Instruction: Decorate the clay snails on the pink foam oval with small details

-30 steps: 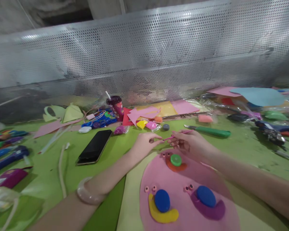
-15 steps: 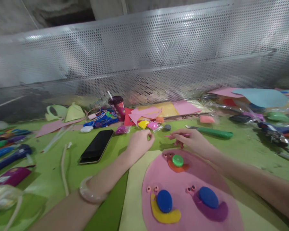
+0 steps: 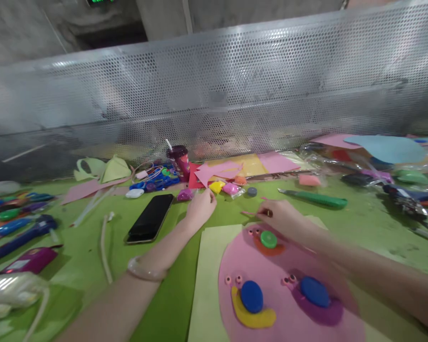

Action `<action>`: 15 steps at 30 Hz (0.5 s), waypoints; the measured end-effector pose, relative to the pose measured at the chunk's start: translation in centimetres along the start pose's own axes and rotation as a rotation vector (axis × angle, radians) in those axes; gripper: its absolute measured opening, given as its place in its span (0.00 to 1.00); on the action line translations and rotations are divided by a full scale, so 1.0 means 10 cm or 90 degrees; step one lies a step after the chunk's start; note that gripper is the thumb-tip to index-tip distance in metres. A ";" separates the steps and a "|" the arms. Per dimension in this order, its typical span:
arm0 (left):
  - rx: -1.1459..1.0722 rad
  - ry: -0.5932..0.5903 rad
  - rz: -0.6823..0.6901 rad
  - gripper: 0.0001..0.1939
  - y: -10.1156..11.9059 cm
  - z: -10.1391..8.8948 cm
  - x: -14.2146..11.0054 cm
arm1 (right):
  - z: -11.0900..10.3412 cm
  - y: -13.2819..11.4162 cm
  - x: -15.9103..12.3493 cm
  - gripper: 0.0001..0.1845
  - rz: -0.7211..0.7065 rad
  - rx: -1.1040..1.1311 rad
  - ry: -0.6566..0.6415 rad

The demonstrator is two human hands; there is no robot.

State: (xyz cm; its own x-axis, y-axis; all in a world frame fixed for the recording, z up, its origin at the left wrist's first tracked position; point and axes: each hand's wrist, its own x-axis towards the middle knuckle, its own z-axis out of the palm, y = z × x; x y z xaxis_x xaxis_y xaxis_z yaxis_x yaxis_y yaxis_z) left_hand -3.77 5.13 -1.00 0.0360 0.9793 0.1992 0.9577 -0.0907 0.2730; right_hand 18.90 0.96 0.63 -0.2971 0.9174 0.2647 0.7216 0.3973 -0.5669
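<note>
Firstly, one perforated metal panel (image 3: 217, 80), standing along the far side. One green tabletop (image 3: 385, 228), before it. One pale yellow sheet (image 3: 209, 270), lying flat on the tabletop, bearing one large rounded pink piece (image 3: 271, 285).

Right hand (image 3: 278, 214), just beyond the pink piece's far edge: fingers bunched, pinching a thin strand. Left hand (image 3: 200, 209), well apart from it, near the small packets: fingers curled in; whether they grip anything, cannot tell.

One black phone (image 3: 150, 218), left of the left hand. One green cutter (image 3: 316, 198), beyond the right hand. One lidded cup (image 3: 180, 164) with straw, near the panel.

Three crescents on the pink piece, each with a cap and paired eyes: yellow crescent (image 3: 251, 316) and purple crescent (image 3: 330, 311), blue caps; orange crescent (image 3: 271, 250), smallest, green cap.

One yellow packet (image 3: 217, 186), one pink packet (image 3: 231, 188), side by side. One grey disc (image 3: 251, 191), right of these. One thin pink strand (image 3: 248, 213), jutting leftward from the right fingertips.
</note>
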 end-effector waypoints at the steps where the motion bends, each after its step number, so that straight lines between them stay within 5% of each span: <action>1: -0.003 -0.010 0.003 0.08 0.00 0.01 0.00 | 0.00 0.01 0.02 0.11 -0.012 -0.021 -0.005; 9: -0.082 -0.158 0.078 0.12 -0.12 -0.12 0.02 | 0.12 -0.05 0.33 0.10 -0.129 -0.099 -0.048; 15: -0.109 -0.337 0.155 0.37 -0.22 -0.33 0.00 | 0.34 -0.05 0.47 0.10 -0.171 -0.132 -0.051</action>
State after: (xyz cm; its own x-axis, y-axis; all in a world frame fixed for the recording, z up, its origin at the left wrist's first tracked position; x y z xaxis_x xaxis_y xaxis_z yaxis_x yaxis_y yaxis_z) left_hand -6.86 4.77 1.48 0.4275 0.8797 -0.2081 0.8462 -0.3084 0.4345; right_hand 14.96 5.14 -0.51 -0.5352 0.7833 0.3162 0.7205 0.6187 -0.3130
